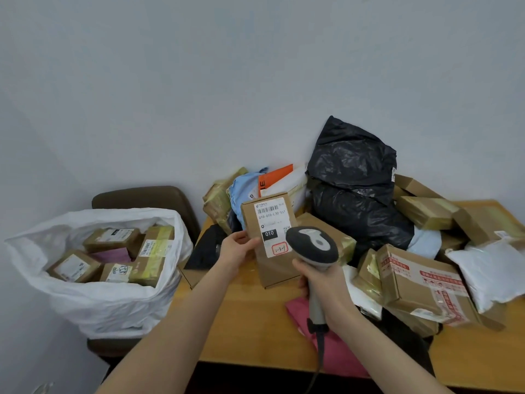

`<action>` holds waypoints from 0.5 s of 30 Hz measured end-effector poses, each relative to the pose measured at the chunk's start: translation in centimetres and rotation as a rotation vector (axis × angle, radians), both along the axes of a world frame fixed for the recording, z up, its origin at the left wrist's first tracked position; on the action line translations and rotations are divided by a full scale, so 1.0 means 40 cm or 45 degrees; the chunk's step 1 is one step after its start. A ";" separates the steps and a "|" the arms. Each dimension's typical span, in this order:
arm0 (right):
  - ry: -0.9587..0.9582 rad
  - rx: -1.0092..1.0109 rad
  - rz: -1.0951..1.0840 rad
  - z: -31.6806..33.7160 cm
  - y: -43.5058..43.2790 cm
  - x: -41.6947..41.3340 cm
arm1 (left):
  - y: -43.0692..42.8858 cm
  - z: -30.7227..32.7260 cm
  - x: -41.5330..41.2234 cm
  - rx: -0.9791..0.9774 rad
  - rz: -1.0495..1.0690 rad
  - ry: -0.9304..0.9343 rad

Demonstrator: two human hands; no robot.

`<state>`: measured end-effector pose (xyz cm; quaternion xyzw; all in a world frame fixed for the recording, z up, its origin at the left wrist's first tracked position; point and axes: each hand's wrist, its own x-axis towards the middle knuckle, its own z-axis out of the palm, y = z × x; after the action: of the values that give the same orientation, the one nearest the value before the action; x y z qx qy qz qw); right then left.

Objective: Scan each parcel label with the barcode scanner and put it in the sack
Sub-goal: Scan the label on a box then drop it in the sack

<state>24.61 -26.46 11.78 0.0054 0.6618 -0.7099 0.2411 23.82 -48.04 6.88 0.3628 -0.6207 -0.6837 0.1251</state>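
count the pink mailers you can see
2. One pink mailer is tucked in the white sack on the left. The other pink mailer lies on the table, beneath the right hand. More may be hidden.

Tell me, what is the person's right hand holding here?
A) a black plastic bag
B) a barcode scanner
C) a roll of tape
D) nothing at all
B: the right hand grips the handle of the grey barcode scanner, whose head sits in front of the label on the cardboard parcel that the left hand holds up.
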 end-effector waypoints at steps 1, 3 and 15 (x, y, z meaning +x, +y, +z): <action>0.014 0.017 0.010 0.003 -0.006 0.010 | 0.001 -0.007 0.004 -0.024 -0.017 -0.002; 0.012 0.033 0.019 0.004 -0.015 0.025 | -0.003 -0.023 0.013 -0.065 -0.037 -0.009; -0.062 0.072 0.020 -0.006 -0.031 0.068 | -0.032 -0.089 0.040 -0.197 -0.048 -0.132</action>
<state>27.34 -27.70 11.54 0.0243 0.6755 -0.6887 0.2624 25.41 -49.31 3.32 0.3754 -0.6841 -0.6161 0.1075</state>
